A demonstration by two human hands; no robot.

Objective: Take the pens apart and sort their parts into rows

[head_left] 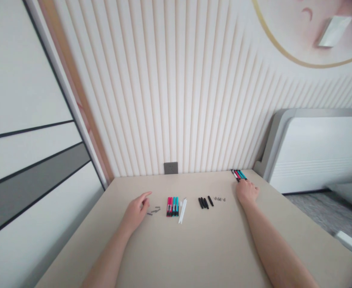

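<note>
My left hand (137, 211) rests on the table with its index finger stretched out and the others loosely bent, holding nothing. Just right of it lie several small dark grey strips (155, 210). At the table's far right corner, my right hand (248, 191) has its fingertips on the near end of a white and black pen (235, 175). That pen lies beside red and teal pens (242, 174), whose near ends the hand partly hides. In the middle, red pen barrels (169, 206) and teal pen barrels (175, 206) form a neat row.
Thin white rods (182, 211) lie beside the barrels. Farther right are several black caps (205, 203) and small clear pieces (219, 199). The table (188, 256) meets a ribbed wall with a dark socket (171, 168). A bed headboard (317, 148) stands to the right.
</note>
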